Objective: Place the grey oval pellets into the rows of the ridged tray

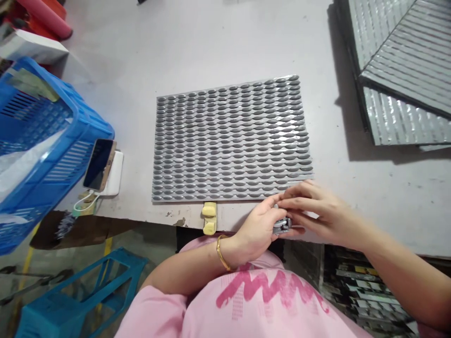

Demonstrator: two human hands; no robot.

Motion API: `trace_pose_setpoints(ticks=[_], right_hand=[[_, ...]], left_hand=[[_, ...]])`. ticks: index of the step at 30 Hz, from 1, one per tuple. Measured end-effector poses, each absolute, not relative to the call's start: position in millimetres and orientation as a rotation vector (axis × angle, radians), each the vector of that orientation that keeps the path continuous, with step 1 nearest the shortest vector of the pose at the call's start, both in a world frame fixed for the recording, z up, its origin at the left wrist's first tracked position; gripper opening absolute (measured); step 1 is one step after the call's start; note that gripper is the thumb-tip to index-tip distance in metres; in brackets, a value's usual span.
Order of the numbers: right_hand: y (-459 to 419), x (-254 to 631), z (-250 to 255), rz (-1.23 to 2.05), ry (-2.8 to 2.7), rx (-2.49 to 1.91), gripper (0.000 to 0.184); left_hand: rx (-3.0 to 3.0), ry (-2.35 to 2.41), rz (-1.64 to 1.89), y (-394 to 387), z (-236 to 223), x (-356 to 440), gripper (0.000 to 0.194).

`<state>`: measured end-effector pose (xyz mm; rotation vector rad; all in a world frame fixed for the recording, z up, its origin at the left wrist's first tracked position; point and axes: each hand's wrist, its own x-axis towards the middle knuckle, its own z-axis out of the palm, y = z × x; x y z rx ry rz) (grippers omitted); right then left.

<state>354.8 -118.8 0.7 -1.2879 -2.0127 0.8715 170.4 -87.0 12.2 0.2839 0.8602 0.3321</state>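
Observation:
In front of me on the table lies a rectangular sheet (pixel 229 141) covered with rows of glossy grey oval pieces. At its lower right corner, over the table's front edge, my left hand (pixel 259 225) is closed around a few small grey pieces (pixel 282 226); their exact kind is hard to make out. My right hand (pixel 324 213) meets it from the right. Its fingers are bent, with the fingertips together at the upper end of the grey pieces. What they pinch is hidden.
Stacked grey ribbed sheets (pixel 405 70) stand at the right. A yellow block-like object (pixel 209 218) sits on the front edge. At the left are a blue plastic basket (pixel 63 155), a phone (pixel 99 164) on a white power bank with a cable, and a blue stool (pixel 81 300) below.

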Motion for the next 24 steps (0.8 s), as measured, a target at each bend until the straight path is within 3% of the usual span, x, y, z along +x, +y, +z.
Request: trace_pose_setpoints(ticks=[11,20,24], right_hand=[[-143,364,-25,1.042,-1.575,-1.449,0.015],[-121,380,-34,0.694,-1.632,-1.639,0.011],[-110,382,-40,0.627,-1.767,-1.593,0.012]], left_hand=[[0.397,0.916,0.39,-92,-1,167,0.031],[0.264,0.883,0.305,-88,4,170,0.026],[0.304,0.897,0.304,-92,5,169,0.014]])
